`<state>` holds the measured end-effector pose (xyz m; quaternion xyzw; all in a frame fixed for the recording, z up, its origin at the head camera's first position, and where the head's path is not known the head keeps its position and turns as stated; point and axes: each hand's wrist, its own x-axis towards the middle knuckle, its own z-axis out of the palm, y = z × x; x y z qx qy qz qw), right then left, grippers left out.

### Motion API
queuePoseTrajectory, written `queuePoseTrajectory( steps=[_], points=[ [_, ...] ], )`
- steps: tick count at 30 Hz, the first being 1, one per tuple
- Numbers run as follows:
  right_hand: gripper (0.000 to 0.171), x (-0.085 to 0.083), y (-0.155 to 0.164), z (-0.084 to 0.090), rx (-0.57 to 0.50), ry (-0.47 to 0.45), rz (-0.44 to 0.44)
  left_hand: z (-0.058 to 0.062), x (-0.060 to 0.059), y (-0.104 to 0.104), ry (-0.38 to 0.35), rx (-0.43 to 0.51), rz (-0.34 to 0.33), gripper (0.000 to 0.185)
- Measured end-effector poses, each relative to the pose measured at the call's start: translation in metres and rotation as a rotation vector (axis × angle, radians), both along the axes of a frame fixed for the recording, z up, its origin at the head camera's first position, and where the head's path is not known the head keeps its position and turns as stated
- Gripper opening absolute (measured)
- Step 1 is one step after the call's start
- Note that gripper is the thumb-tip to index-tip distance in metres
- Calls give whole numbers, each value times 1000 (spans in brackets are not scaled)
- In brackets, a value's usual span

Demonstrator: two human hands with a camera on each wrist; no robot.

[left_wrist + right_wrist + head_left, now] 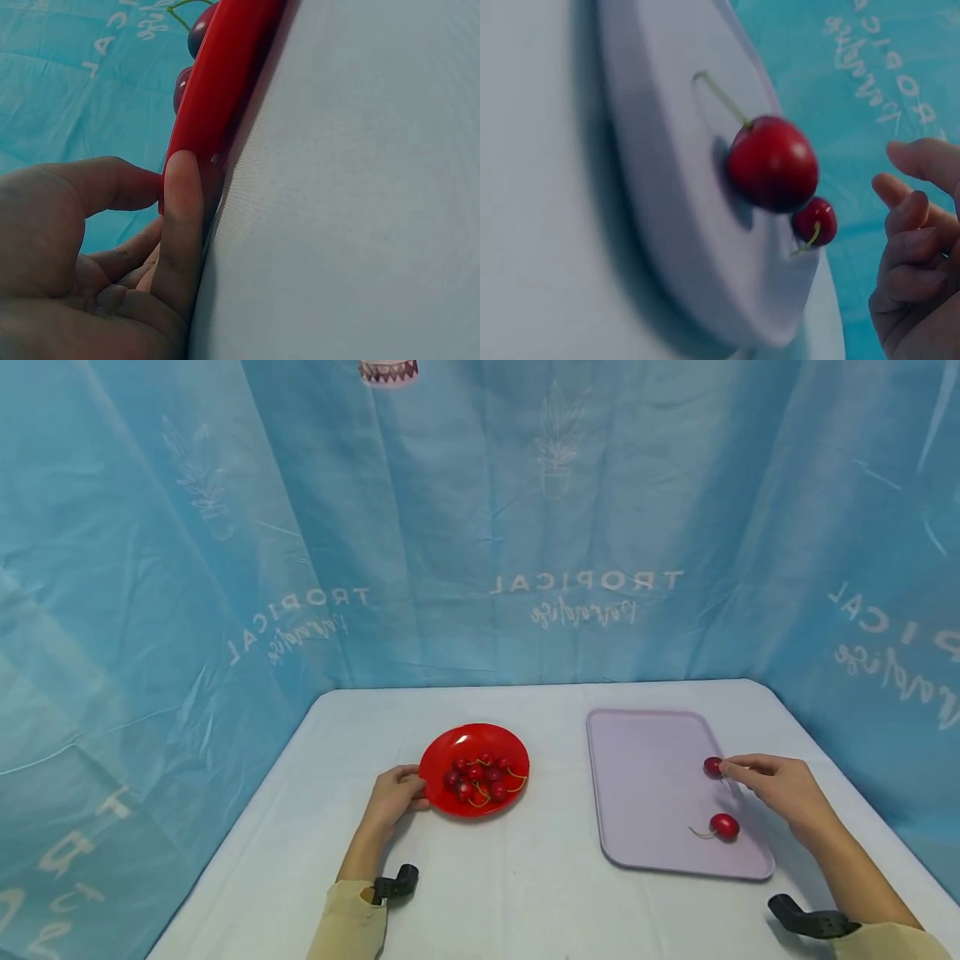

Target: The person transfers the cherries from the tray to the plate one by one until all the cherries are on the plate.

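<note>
The left hand point(393, 795) pinches the red plate point(459, 740) at its left edge. On the lilac tray point(648, 793), the far cherry point(712, 767) lies by the right edge, just left of the closer right hand point(782, 787), whose thumb and forefinger stand parted; the near cherry point(724, 827) lies toward the near right corner.
</note>
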<state>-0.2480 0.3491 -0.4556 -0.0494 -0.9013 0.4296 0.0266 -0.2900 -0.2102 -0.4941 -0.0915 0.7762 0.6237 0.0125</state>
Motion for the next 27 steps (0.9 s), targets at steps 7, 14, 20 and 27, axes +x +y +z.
queuePoseTrajectory(
  steps=[7, 14, 20, 27],
  points=[
    [65, 2, 6, -7, 103, 24, -44, 1, -1, -1, -2, 14, -10, 38],
    [67, 4, 9, -11, 136, -11, -39, -1, -3, 1, 4, 43, -11, 37],
    [64, 4, 12, -16, 213, -15, -10, -1, -3, 1, 6, 41, -10, 37],
    [48, 3, 8, -17, 272, 47, 20, -2, -2, 1, 8, 40, -1, 37]
  ],
)
